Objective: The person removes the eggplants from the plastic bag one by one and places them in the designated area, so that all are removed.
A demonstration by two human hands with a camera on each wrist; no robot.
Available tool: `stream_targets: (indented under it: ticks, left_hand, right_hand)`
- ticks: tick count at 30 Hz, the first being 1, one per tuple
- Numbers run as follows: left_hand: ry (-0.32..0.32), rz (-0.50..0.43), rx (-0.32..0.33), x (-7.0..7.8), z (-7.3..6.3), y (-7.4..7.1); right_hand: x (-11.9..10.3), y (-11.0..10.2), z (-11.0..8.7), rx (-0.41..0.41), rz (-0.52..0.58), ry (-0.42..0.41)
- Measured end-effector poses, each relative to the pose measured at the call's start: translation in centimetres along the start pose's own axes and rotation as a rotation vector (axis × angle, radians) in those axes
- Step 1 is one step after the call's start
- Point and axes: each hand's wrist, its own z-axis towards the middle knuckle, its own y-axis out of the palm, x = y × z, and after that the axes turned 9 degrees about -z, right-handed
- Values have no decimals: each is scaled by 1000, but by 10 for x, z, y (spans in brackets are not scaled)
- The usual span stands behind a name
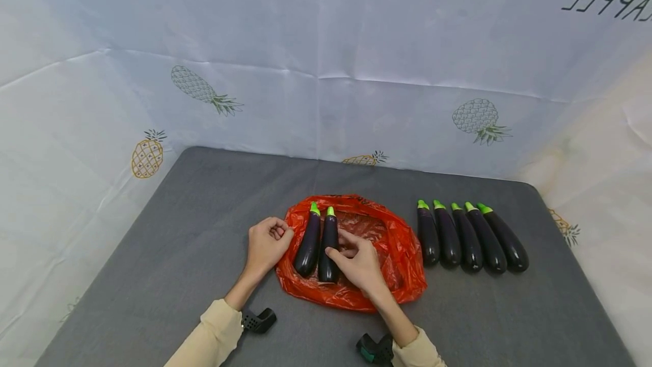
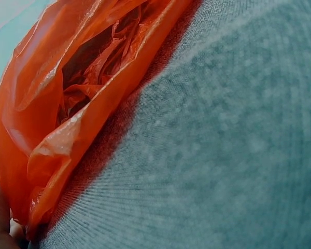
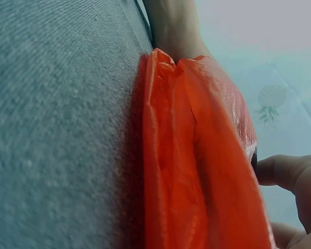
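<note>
A red plastic bag [image 1: 410, 279] lies spread on the table with its mouth facing up. Two dark eggplants are in it side by side, green stem ends pointing away: one at the left [image 1: 307, 248], another [image 1: 329, 239] just to its right. My right hand [image 1: 363, 264] holds the right-hand eggplant, thumb on its near side and fingers at its right flank. At the bag's left edge my left hand [image 1: 267, 243] pinches the plastic with curled fingers. In the left wrist view the bag [image 2: 52, 155] gathers toward that hand. The right wrist view shows the thumb [image 3: 282, 171] above the bag's rim.
Several more eggplants [image 1: 471, 239] lie in a row on the grey table [image 1: 219, 197], right of the bag. A white cloth [image 1: 316, 118] printed with pineapples hangs behind and at both sides. Black wrist devices [image 1: 260, 320] sit at both cuffs.
</note>
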Motion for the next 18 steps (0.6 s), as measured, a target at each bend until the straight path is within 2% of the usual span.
stream_targets:
  ticks: [4,11,18]
  left_hand:
    - [-4,1,3,0,1,1]
    - [-12,17,2,2,1,0]
    - [-15,25,1,2,1,0]
  right_hand:
    - [-3,-5,0,6,40,5]
    - [-11,-19,-4,32,42,-18]
    - [-15,-36,-5,107,-92,-99]
